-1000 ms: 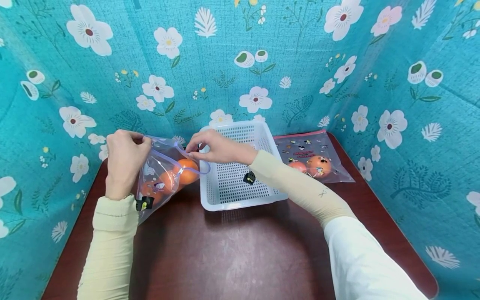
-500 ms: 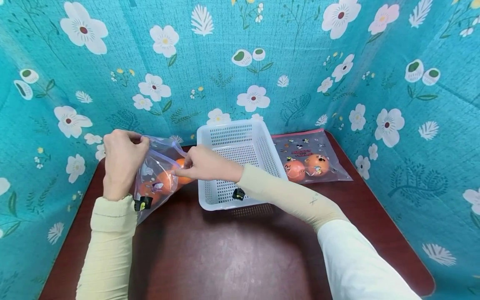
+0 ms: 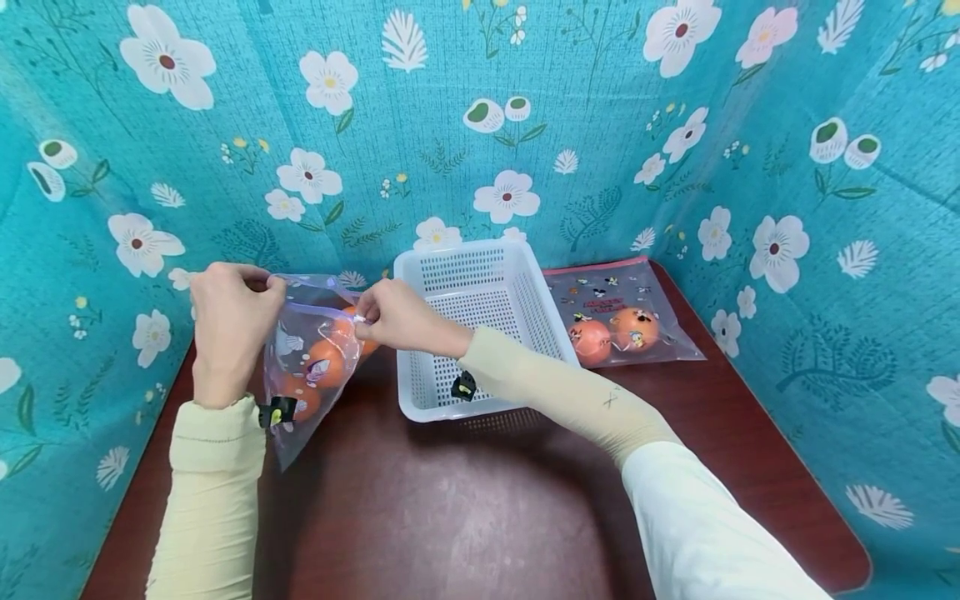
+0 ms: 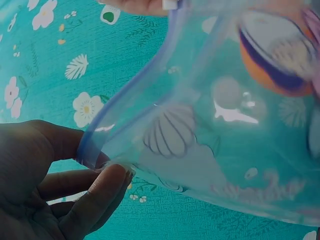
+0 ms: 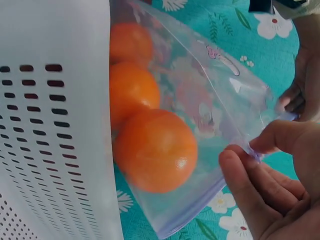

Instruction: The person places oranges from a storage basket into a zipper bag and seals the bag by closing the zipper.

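A clear zip bag (image 3: 291, 343) with a purple zip strip and printed shells stands at the left of the table. Inside it are oranges (image 5: 157, 150), three in the right wrist view. My left hand (image 3: 228, 329) pinches the bag's upper left corner between thumb and fingers, as the left wrist view (image 4: 65, 185) also shows. With thumb and fingertips, my right hand (image 3: 401, 317) pinches the zip edge on the bag's other side, at a small white slider (image 4: 170, 4). Part of the bag's mouth gapes behind the strip.
A white slotted basket (image 3: 438, 400) stands right of the bag, under my right forearm. Beyond it a second clear bag (image 3: 678, 342), with a red zip, lies with oranges inside. The brown table (image 3: 480, 500) meets a flowered teal cloth (image 3: 450, 108) at the back and sides.
My right hand went from the purple strip's far side to the near strip and now pinches it by the slider. That strip is pulled straighter. My left hand shifted slightly left with its corner.
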`<move>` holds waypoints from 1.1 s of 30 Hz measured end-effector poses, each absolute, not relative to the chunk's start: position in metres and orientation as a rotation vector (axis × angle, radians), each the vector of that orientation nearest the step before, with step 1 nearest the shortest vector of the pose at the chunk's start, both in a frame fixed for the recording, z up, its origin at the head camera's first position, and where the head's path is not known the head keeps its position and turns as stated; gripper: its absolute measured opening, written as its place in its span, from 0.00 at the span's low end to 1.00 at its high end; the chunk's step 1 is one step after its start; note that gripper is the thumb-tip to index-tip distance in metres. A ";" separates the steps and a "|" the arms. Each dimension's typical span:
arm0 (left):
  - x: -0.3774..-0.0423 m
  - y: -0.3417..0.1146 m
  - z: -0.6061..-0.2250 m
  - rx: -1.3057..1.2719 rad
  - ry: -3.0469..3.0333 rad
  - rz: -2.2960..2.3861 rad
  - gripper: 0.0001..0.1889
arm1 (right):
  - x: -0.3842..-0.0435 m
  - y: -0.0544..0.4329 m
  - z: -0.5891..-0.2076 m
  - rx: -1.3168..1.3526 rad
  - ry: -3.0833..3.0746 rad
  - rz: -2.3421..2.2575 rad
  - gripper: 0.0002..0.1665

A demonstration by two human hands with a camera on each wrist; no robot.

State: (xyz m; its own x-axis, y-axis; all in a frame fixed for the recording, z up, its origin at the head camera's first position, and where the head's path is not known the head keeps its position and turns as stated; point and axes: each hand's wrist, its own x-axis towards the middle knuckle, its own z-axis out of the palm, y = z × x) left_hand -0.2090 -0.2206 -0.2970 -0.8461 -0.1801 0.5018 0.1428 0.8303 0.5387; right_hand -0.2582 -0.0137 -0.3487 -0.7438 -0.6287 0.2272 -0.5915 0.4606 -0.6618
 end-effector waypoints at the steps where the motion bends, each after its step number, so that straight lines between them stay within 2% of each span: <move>1: -0.209 -0.221 -0.297 0.023 -2.454 -0.781 0.16 | -0.260 -0.013 -0.348 -1.098 2.634 -1.189 0.08; 4: -0.209 -0.224 -0.298 0.014 -2.449 -0.782 0.16 | -0.264 -0.012 -0.347 -1.095 2.612 -1.277 0.09; 12: -0.209 -0.229 -0.300 0.031 -2.455 -0.781 0.16 | -0.272 -0.014 -0.344 -1.137 2.575 -1.483 0.02; 26: -0.206 -0.236 -0.302 0.038 -2.487 -0.800 0.16 | -0.274 -0.015 -0.318 -1.210 2.562 -1.521 0.03; 33: -0.202 -0.239 -0.302 0.045 -2.496 -0.654 0.23 | -0.276 -0.010 -0.315 -1.301 2.566 -1.510 0.05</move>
State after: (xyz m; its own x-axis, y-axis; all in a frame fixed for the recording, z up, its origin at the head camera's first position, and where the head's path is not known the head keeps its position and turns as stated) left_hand -0.2018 -0.2387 -0.3020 -0.8460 -0.1663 0.5066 0.1035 0.8809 0.4619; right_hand -0.2757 -0.0105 -0.3150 -0.6746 -0.5807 0.4556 -0.6803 0.2495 -0.6892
